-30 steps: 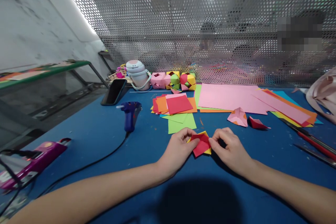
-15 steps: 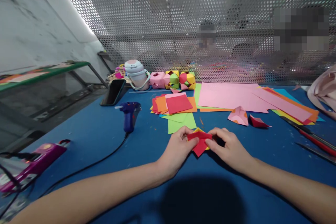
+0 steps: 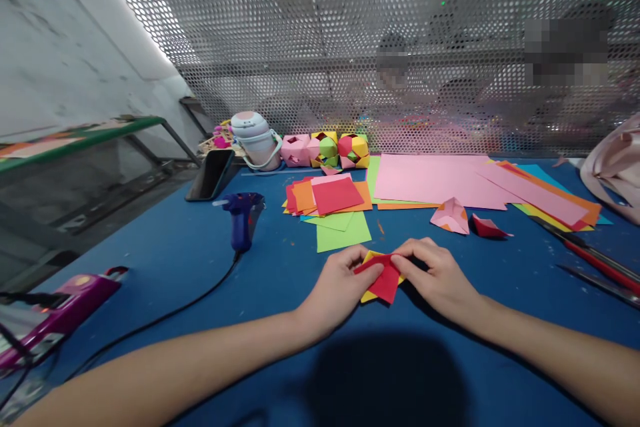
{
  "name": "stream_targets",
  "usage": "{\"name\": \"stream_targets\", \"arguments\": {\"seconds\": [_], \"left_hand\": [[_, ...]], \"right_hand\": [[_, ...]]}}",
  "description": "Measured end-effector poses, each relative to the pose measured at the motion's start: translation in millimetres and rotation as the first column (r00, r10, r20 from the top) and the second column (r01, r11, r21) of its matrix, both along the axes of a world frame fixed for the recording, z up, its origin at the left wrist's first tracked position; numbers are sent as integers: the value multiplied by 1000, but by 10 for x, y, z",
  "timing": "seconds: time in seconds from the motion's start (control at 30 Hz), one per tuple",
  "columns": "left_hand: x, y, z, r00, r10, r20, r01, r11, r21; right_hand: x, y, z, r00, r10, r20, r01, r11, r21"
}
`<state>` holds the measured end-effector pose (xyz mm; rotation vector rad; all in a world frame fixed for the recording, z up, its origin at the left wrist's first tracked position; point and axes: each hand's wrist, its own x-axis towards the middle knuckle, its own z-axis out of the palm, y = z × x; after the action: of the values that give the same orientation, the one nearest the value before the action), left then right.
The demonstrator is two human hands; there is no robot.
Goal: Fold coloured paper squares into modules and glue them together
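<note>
Just above the blue table (image 3: 280,373), a folded red and yellow paper piece (image 3: 386,281) is held between both hands. My left hand (image 3: 343,283) pinches its left side, thumb on the red face. My right hand (image 3: 435,273) grips the upper right edge between thumb and fingers. Yellow shows behind the red at the top and at the lower sides. Beyond the hands lies a stack of coloured paper squares (image 3: 337,195) with a green sheet (image 3: 345,232) under it. A pink folded piece (image 3: 451,217) and a red folded piece (image 3: 487,227) rest past my right hand.
A blue glue gun (image 3: 243,220) stands at left, its cord running to a purple power strip (image 3: 75,307). Behind are a phone (image 3: 213,175), a white bottle (image 3: 256,140) and paper balls (image 3: 325,150). Pink sheets (image 3: 435,180) lie at the back, scissors (image 3: 595,257) at right.
The folded paper has turned and tilted between my fingers; its red face now looks flatter and more yellow shows at the lower left. The view has shifted slightly.
</note>
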<state>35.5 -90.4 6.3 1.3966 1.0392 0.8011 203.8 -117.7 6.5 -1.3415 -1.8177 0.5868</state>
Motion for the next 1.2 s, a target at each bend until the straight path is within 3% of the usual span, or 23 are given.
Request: {"name": "stream_targets", "arguments": {"seconds": [0.13, 0.2, 0.4, 0.63, 1.03, 1.2], "left_hand": [[-14, 27, -45, 994, 67, 84, -60, 995, -76], [-19, 39, -63, 989, 86, 116, -76, 993, -93], [-18, 45, -56, 989, 77, 127, -67, 994, -84], [-14, 18, 6, 999, -32, -8, 32, 999, 11], [-18, 13, 53, 971, -161, -177, 187, 972, 141], [-35, 29, 44, 969, -161, -187, 196, 963, 187]], "right_hand": [[31, 36, 33, 986, -55, -160, 32, 989, -143], [30, 38, 42, 986, -53, -155, 27, 986, -164], [-3, 5, 31, 1000, 6, 24, -4, 997, -73], [14, 18, -4, 996, -2, -84, -2, 999, -45], [-8, 13, -4, 999, -31, 37, 28, 997, 69], [-6, 19, 10, 998, 11, -61, -13, 1000, -26]]}}
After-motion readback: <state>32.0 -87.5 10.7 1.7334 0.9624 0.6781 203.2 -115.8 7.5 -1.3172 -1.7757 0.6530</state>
